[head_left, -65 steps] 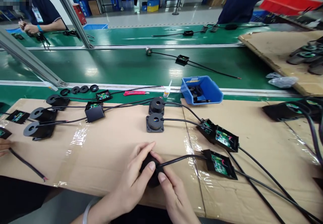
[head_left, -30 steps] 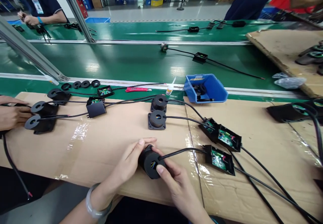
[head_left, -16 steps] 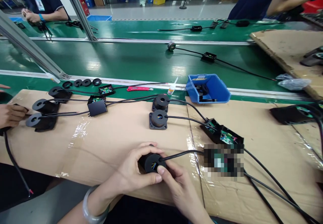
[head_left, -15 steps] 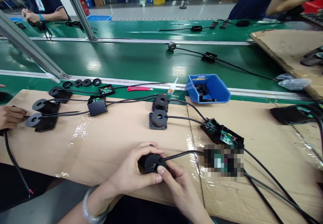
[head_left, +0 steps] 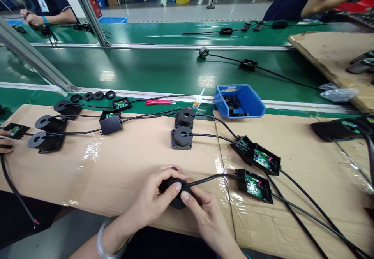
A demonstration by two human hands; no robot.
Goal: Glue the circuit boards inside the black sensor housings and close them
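Observation:
Both my hands grip a round black sensor housing at the near edge of the cardboard-covered bench. My left hand wraps its left side with the thumb across the top face. My right hand pinches its right side, thumb pressed on the face beside the left thumb. A black cable runs from the housing to an open black box with a green circuit board.
Two more housings and an open board box lie beyond. A blue bin, red knife and glue bottle sit by the green conveyor. Another person's hand is at far left; more assemblies lie there.
My thumbs have closed over the housing's face, hiding the coloured wires seen before. The assembly on the conveyor has drifted right. The other person's hand at left has pulled back.

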